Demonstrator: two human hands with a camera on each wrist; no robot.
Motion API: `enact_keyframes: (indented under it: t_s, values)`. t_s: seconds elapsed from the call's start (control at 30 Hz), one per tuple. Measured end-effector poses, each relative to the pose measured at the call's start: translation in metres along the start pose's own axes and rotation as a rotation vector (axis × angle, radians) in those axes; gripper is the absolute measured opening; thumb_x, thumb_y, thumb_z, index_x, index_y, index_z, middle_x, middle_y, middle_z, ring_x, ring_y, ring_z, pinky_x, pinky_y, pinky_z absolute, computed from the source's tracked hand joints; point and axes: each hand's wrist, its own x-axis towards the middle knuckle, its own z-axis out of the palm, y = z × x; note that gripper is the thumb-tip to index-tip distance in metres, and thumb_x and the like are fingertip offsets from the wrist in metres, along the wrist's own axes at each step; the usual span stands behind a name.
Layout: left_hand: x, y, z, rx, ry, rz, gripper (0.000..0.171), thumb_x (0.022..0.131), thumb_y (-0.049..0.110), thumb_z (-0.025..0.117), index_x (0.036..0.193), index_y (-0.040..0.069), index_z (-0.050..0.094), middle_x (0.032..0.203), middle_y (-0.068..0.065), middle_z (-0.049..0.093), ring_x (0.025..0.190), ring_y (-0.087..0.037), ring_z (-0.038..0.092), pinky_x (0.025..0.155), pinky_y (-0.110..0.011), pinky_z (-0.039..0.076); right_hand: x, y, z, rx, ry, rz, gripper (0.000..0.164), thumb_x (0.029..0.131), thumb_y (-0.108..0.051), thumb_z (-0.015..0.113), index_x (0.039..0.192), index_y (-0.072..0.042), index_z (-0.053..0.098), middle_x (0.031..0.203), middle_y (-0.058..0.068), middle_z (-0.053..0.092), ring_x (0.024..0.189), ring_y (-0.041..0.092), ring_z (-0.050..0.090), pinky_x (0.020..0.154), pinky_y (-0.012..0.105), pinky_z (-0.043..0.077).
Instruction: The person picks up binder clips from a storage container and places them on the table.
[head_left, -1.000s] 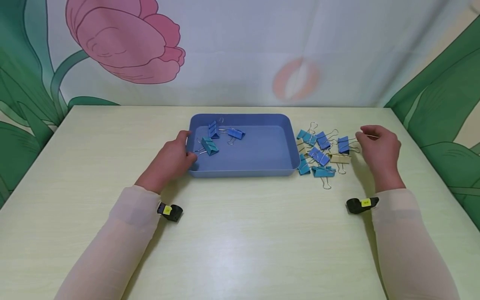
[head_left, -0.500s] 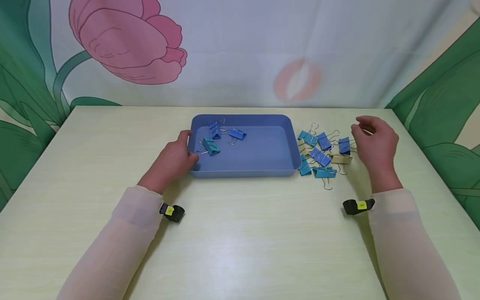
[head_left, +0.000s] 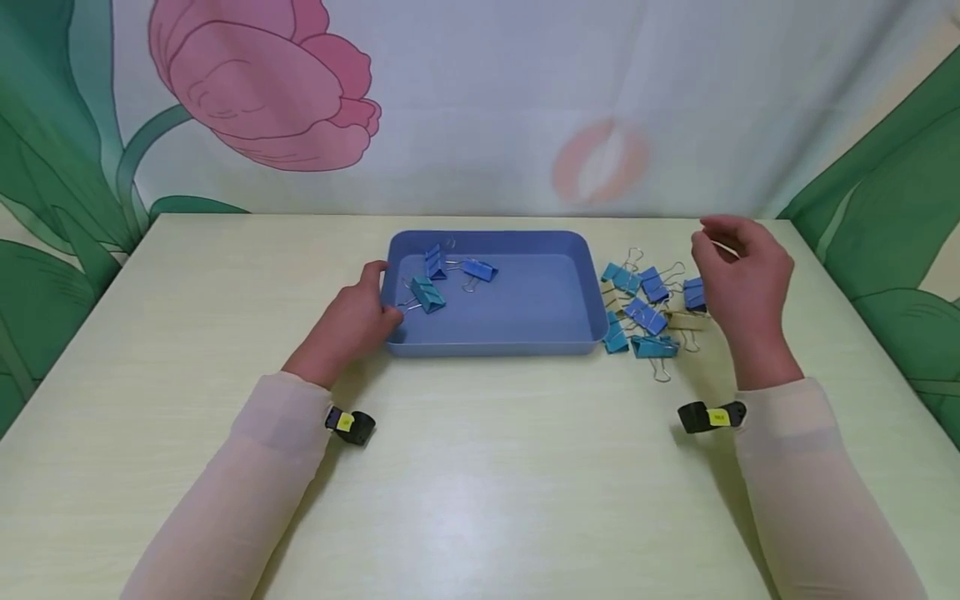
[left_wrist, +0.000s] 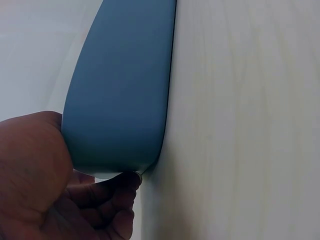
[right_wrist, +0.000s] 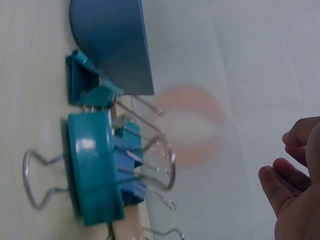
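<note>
My left hand (head_left: 347, 323) grips the left end of the blue tray (head_left: 525, 304), thumb over its rim. In the left wrist view, fingers (left_wrist: 107, 200) curl against the tray's end wall. Lying in the tray are a teal binder clip (head_left: 427, 294) and two blue ones, one (head_left: 477, 269) near the middle. My right hand (head_left: 750, 283) is raised at the right, overlapping a blue binder clip (head_left: 694, 294) in the head view. Between its thumb and fingers nothing shows, as the right wrist view also tells.
Right of the tray lies a loose pile of several binder clips, among them a blue one (head_left: 646, 317), a teal one (head_left: 655, 347) and a cream one (head_left: 686, 322). A pale table (head_left: 480, 467) bears everything. Behind it hangs a printed curtain (head_left: 480, 108).
My right hand has risen off the blue clip at the pile's right side and shifted slightly left, holding nothing. That clip stays in the pile. My left hand keeps its grip on the tray.
</note>
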Motion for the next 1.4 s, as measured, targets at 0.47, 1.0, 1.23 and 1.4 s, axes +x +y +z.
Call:
enact_keyframes:
  t_s: [0.47, 1.0, 1.23, 1.4]
  values:
    - [0.0, 0.0, 0.0, 0.003, -0.005, 0.007, 0.07, 0.093, 0.018, 0.046, 0.153, 0.003, 0.013, 0.072, -0.008, 0.05, 0.068, -0.022, 0.051, 0.06, -0.029, 0.04, -0.007, -0.034, 0.042, 0.083, -0.118, -0.157, 0.033, 0.094, -0.028, 0.059, 0.121, -0.011, 0.067, 0.12, 0.006, 0.064, 0.114, 0.016, 0.064, 0.095, 0.03, 0.051]
    - [0.0, 0.0, -0.001, 0.004, -0.001, -0.002, 0.069, 0.094, 0.017, 0.047, 0.153, 0.004, 0.013, 0.073, -0.009, 0.051, 0.069, -0.022, 0.052, 0.062, -0.03, 0.039, -0.017, -0.068, 0.093, 0.186, -0.232, -0.232, 0.029, 0.092, -0.022, 0.063, 0.119, -0.01, 0.068, 0.117, 0.009, 0.065, 0.112, 0.017, 0.065, 0.094, 0.031, 0.052]
    - [0.0, 0.001, 0.0, 0.002, -0.005, -0.018, 0.068, 0.095, 0.017, 0.047, 0.153, 0.004, 0.014, 0.081, -0.012, 0.057, 0.075, -0.023, 0.054, 0.064, -0.029, 0.041, -0.021, -0.073, 0.11, 0.147, -0.275, -0.255, 0.03, 0.092, -0.022, 0.063, 0.12, -0.012, 0.067, 0.12, 0.006, 0.064, 0.113, 0.016, 0.064, 0.094, 0.03, 0.052]
    - [0.001, -0.001, 0.001, -0.004, 0.004, -0.006, 0.067, 0.094, 0.017, 0.046, 0.152, 0.004, 0.015, 0.082, -0.013, 0.058, 0.077, -0.024, 0.055, 0.066, -0.03, 0.042, -0.024, -0.078, 0.122, 0.115, -0.312, -0.256, 0.032, 0.092, -0.021, 0.064, 0.123, -0.012, 0.065, 0.123, 0.007, 0.062, 0.115, 0.018, 0.063, 0.096, 0.03, 0.051]
